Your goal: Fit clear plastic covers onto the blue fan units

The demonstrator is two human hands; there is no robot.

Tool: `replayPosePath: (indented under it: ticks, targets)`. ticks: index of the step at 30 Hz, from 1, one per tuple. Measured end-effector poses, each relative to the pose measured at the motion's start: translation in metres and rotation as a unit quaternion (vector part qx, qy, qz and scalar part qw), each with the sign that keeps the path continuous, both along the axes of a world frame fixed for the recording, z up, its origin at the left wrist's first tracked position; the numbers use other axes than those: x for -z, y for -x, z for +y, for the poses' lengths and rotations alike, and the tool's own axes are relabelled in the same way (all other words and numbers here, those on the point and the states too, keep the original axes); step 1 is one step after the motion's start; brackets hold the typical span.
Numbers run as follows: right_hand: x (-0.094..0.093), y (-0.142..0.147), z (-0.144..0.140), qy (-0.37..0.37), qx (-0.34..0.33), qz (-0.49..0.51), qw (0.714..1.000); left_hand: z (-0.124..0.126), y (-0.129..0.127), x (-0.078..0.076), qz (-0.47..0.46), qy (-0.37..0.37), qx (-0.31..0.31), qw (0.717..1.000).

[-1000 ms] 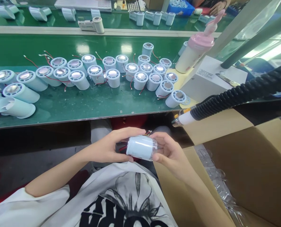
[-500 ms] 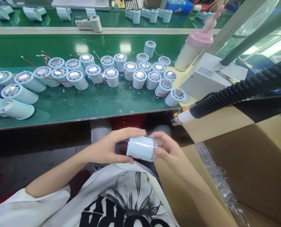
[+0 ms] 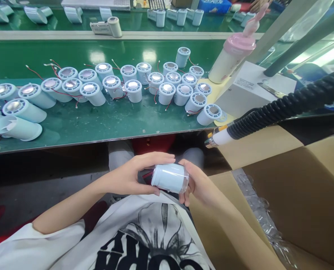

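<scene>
Between my two hands, over my lap, a light blue cylinder (image 3: 169,177) lies sideways with a clear plastic cover (image 3: 186,180) over its right end. My left hand (image 3: 135,174) wraps the left part, fingers along the top and thumb below. Red wire shows by that palm. My right hand (image 3: 196,182) grips the covered right end, its thumb on top and fingertips curled beneath. On the green bench ahead stand several similar blue cylinders (image 3: 167,93) with round metal discs on top and thin red wires; one (image 3: 17,128) lies on its side at the left.
A black corrugated hose (image 3: 268,114) with a metal-tipped nozzle reaches in from the right, by a white box (image 3: 244,88). A pink-lidded bottle (image 3: 231,56) stands behind. An open cardboard box (image 3: 296,187) holds clear plastic covers (image 3: 256,202). The bench edge (image 3: 122,139) runs ahead of my hands.
My right hand has turned around the covered end: its thumb is now on top and its fingers below. My left hand and the cylinder stay nearly in place.
</scene>
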State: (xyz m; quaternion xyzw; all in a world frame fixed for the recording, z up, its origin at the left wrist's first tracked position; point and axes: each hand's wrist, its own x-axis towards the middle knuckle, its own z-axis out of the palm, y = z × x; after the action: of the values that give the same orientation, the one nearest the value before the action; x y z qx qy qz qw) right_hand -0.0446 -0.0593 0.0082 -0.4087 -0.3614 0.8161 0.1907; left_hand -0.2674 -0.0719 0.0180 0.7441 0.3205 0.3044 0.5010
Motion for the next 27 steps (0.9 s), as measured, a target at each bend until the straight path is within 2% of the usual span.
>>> replayPosePath:
  ticks: [5,12,16,20,22,24,26,27]
  targets:
    - [0.000,0.003,0.000,0.095,-0.023,0.031,0.995,-0.002,-0.001,0.000,-0.029,0.045,-0.003,0.999]
    - [-0.001,0.005,0.001,0.188,-0.006,0.012,0.982,0.000,-0.004,0.004,-0.077,0.187,-0.027,0.979]
    - [-0.002,0.004,0.001,0.182,0.006,0.002,0.983,0.003,-0.005,0.003,-0.072,0.193,-0.026,0.978]
    - [0.001,0.000,0.002,0.120,0.037,0.002,0.992,0.003,-0.005,-0.001,-0.051,0.148,-0.043,0.987]
    - [0.005,-0.004,0.003,0.085,0.065,0.003,0.994,0.001,-0.002,-0.001,-0.044,0.108,-0.087,0.989]
    - [0.011,-0.011,0.002,0.061,0.096,-0.003,0.994,-0.003,0.007,0.001,-0.043,0.077,-0.157,0.984]
    - [0.021,-0.021,-0.002,0.033,0.117,-0.013,0.993,-0.007,0.023,0.006,-0.035,0.055,-0.262,0.963]
    - [0.029,-0.028,-0.002,0.011,0.127,-0.012,0.992,-0.009,0.035,0.011,-0.023,0.039,-0.334,0.941]
